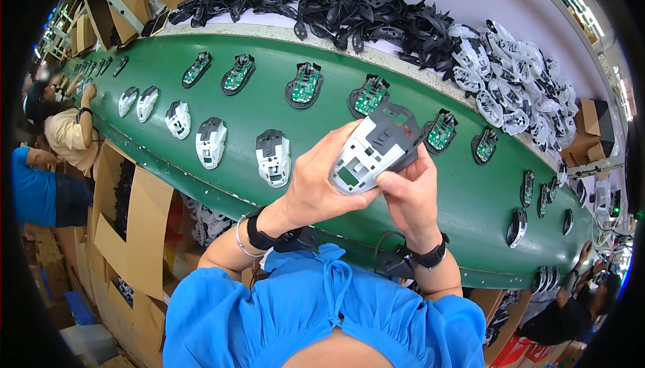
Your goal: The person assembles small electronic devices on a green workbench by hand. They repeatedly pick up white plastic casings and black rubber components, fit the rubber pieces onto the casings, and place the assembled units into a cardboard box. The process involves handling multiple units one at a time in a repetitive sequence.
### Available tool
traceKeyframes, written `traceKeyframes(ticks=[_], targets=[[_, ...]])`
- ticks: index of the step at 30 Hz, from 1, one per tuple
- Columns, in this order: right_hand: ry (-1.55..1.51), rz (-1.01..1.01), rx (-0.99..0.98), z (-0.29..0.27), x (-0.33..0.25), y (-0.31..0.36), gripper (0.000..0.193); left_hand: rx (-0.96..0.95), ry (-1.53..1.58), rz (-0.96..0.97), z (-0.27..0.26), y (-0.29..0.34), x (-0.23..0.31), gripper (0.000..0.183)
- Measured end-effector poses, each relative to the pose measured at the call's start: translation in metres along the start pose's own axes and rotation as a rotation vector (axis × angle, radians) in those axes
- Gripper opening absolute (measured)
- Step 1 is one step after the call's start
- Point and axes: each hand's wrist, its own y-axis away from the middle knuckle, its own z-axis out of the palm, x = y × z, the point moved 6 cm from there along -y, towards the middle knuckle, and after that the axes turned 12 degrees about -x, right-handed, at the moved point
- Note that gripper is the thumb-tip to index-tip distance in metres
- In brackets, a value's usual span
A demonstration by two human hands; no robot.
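Observation:
Both my hands hold a mouse top shell [366, 152], white at its lower end and dark grey at its upper end, above a green conveyor belt. My left hand [321, 176] grips its left side and lower edge. With thumb and fingers, my right hand [411, 190] closes on its right side, by the dark part. Just beyond it lies a black mouse base with a green circuit board [369, 98], and another such base [441, 131] is to the right. A white and dark mouse shell [273, 158] rests on the belt left of my left hand.
Mouse bases [304, 86] and shells [211, 143] line the belt [248, 116]. Along the far ledge are heaped black plastic parts [316, 5] and white shells [510, 79]. Cardboard boxes [148, 213] stand below the near edge. Other people [67, 129] work at both ends.

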Motion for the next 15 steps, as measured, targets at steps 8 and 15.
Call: traceKeyframes(ticks=[8, 15], targets=[[-0.188, 0.228, 0.053, -0.003, 0.03, -0.001, 0.066, -0.012, -0.052, -0.085, -0.005, 0.01, -0.003, 0.08], [0.054, 0.252, -0.162, 0.002, 0.02, 0.005, 0.097, -0.278, 0.058, 0.011, -0.023, 0.019, 0.001, 0.08]])
